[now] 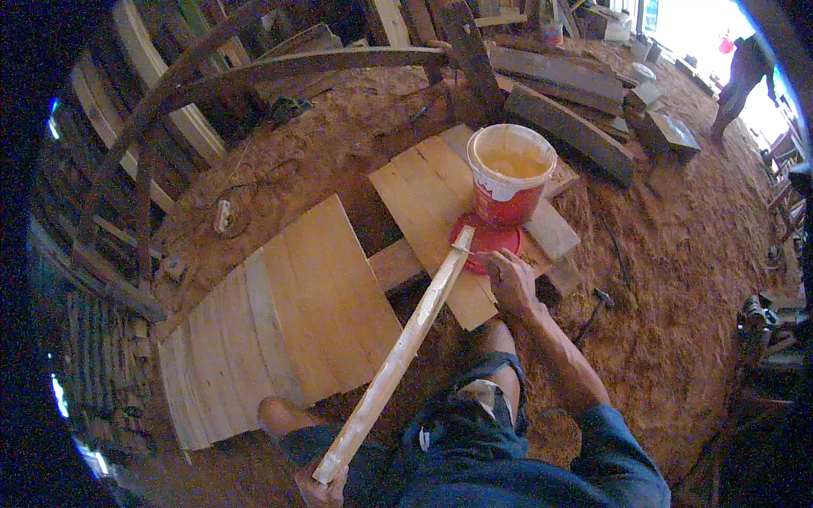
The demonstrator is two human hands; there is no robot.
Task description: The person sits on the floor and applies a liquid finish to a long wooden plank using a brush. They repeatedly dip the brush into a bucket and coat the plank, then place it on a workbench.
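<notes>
A long wooden strip (398, 356) slants away from me, its upper face smeared with a whitish coating. Its near end is gripped by my left hand (329, 489), low in the picture and partly hidden. The far end rests over a red lid (506, 243). My right hand (511, 286) is closed beside that end, pinching a thin pale stick (474, 253) whose tip meets the strip; its exact kind is too small to tell. Just beyond the lid stands a red and white bucket (512, 173) with yellowish stuff inside.
Joined wooden panels (296, 313) lie to the left, and another board (423, 182) is under the lid. Heavy beams (567, 127) are stacked behind the bucket. A hammer (603, 298) lies on the reddish ground at right. A person (743, 80) stands far right.
</notes>
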